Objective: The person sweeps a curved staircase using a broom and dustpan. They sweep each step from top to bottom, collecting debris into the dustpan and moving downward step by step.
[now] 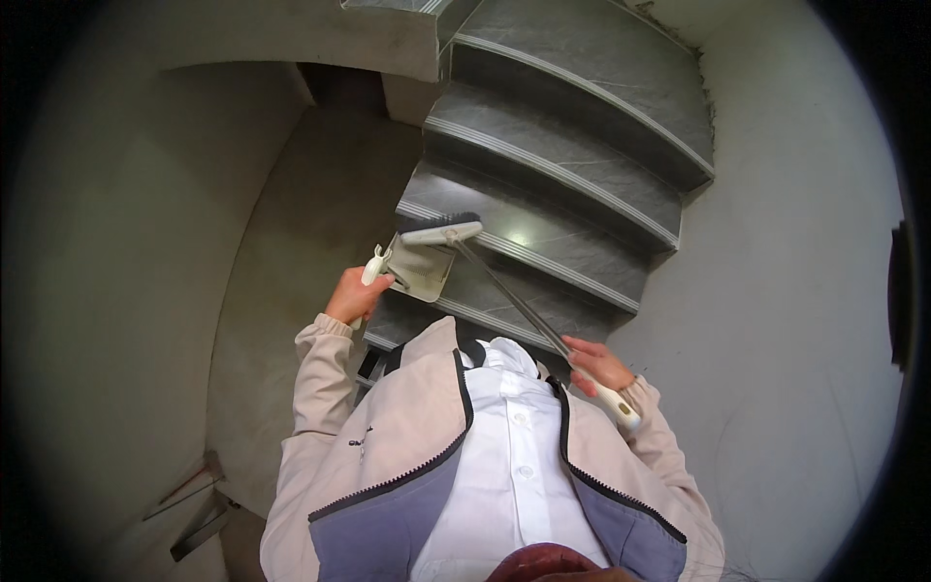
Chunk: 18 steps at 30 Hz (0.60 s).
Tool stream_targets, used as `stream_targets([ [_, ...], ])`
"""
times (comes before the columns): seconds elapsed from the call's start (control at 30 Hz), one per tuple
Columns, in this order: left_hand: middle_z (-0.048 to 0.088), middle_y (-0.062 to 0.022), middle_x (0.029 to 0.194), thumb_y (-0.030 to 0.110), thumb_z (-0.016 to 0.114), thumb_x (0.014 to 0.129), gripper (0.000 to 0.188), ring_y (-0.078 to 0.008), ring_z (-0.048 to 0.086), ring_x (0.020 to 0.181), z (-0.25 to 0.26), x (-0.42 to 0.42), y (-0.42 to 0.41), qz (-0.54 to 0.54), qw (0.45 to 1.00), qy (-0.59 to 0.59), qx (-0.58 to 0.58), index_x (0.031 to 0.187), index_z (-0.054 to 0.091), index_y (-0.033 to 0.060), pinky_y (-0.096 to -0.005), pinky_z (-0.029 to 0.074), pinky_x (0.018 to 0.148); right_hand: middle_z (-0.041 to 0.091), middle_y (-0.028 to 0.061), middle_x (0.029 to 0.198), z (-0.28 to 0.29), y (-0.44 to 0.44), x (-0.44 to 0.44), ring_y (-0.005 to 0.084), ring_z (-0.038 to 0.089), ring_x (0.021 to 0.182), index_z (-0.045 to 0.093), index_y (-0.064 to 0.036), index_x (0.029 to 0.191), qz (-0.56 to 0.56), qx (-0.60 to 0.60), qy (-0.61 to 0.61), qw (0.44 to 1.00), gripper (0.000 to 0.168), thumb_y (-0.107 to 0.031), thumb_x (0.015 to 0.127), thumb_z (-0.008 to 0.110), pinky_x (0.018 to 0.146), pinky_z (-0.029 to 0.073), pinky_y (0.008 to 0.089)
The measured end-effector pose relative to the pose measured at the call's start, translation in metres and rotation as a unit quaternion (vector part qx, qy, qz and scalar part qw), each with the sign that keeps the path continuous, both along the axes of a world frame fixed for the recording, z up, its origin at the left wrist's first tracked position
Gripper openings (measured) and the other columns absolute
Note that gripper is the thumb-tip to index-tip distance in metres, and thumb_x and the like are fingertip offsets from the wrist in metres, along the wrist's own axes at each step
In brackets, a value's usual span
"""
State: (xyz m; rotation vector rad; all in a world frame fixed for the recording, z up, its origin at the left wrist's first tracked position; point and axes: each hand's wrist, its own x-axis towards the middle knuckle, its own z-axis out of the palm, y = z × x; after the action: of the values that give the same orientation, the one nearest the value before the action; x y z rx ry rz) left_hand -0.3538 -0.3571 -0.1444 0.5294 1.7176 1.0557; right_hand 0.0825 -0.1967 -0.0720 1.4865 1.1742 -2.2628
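Note:
My left hand [356,292] is closed around the pale upright handle of a long-handled dustpan, whose cream pan [423,270] hangs at the left edge of the stairs. In my right hand [598,364] is the cream grip of a broom with a metal pole [518,302] slanting up to the left. The broom's pale head with dark bristles [441,231] lies over the dustpan's far edge, beside a grey stair tread. Whether the bristles touch the tread or the pan I cannot tell.
Grey stone stairs [542,156] with light striped nosings curve upward ahead. A pale wall [778,291] stands close on the right. Left of the steps is an open drop beside a curved wall [131,254]. A metal bracket-like piece [198,535] shows at lower left.

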Motion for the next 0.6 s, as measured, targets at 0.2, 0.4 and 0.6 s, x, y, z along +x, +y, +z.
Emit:
stream_targets([
  [0.2,0.047,-0.0022,0.051,0.025,0.069,0.088,0.033,-0.0121,0.044,0.036,0.012,-0.031,0.012,-0.011,1.0,0.018,-0.021,0.071,0.052,0.0028,-0.0297,0.034,0.034,0.052,0.0063,0.062,0.01,-0.001,-0.041,0.0115,0.045,0.04,0.029,-0.011,0.152,-0.076,-0.007,0.057,0.995,0.057,-0.014,0.099,0.05,0.036,0.036,0.0262],
  [0.4,0.048,-0.002,0.052,0.026,0.069,0.087,0.033,-0.0121,0.044,0.036,0.024,-0.043,0.033,-0.031,0.999,0.023,-0.016,0.07,0.053,0.0029,-0.0297,0.034,0.035,0.052,0.0062,0.062,-0.063,0.045,-0.153,0.014,0.049,0.042,0.016,-0.011,0.156,-0.093,0.019,0.075,0.993,0.066,-0.016,0.099,0.049,0.036,0.041,0.0284],
  [0.6,0.047,-0.0019,0.051,0.024,0.068,0.088,0.034,-0.0124,0.045,0.036,0.039,-0.039,0.027,-0.024,1.0,0.003,-0.013,0.068,0.05,0.004,-0.0299,0.034,0.035,0.052,0.0066,0.066,-0.065,0.043,-0.148,0.0139,0.049,0.043,0.02,-0.014,0.155,-0.016,0.059,-0.001,0.998,0.065,-0.016,0.097,0.049,0.037,0.043,0.0285],
])
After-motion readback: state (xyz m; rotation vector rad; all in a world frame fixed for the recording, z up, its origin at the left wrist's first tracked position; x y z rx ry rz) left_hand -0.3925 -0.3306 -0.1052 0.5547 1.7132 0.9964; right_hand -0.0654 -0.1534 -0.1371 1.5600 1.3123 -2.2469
